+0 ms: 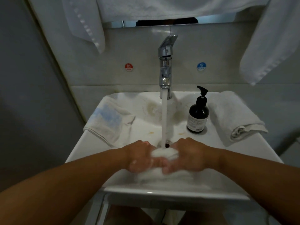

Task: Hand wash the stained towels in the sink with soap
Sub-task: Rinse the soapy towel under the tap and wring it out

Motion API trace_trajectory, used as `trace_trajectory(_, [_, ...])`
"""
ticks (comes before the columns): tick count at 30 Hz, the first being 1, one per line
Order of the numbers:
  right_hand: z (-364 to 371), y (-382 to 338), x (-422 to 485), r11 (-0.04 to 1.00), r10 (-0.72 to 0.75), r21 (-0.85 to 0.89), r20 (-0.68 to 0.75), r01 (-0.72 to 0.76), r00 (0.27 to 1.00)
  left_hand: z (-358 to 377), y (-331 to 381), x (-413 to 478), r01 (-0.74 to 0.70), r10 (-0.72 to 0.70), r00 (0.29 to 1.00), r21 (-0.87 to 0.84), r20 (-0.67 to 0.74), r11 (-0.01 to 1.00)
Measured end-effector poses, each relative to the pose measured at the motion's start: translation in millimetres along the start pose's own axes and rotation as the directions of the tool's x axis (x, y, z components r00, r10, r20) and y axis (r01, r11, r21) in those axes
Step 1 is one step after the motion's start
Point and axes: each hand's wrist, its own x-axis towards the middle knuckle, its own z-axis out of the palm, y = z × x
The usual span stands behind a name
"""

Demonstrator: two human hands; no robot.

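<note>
White wet terry towel (164, 153) is bunched under the tap stream, low in the white ceramic sink (162, 193). Its long axis runs left-right. My left hand (140, 157) and right hand (190, 154) each clench an end, equally near. A blue-stained white towel (108, 120) lies on the left rim.

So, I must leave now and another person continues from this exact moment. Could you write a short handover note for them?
Left grip and right grip: both hold one white towel bunched between them, under running water from the tap.
Soap bottle: upright on the sink rim, right of the tap.
Waiting: blue-stained towel draped on the left rim; folded towel on the right rim, no stain visible.
Done: the held towel is wet; blur hides whether it is clean.
Left: finish it, wash the others, close the tap.
</note>
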Motion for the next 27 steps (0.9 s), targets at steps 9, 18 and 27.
trace_trajectory(9, [5.0, -6.5, -10.6, 0.95, -0.08, -0.307, -0.079, 0.052, 0.994, 7.3, 2.3, -5.4, 0.002, -0.015, 0.981, -0.063, -0.196, 0.998])
trace_trajectory(18, [4.0, -2.4, 8.5, 0.907, -0.045, -0.421, -0.12, -0.009, 0.992, 9.1, -3.6, 6.1, 0.028, -0.003, 0.991, 0.189, -0.135, 0.981])
trace_trajectory(27, [-7.6, 0.4, 3.8, 0.999, 0.027, -0.024, -0.124, -0.03, 0.992, -3.7, -3.9, 2.9, 0.081, -0.093, 0.982, -0.081, -0.161, 0.993])
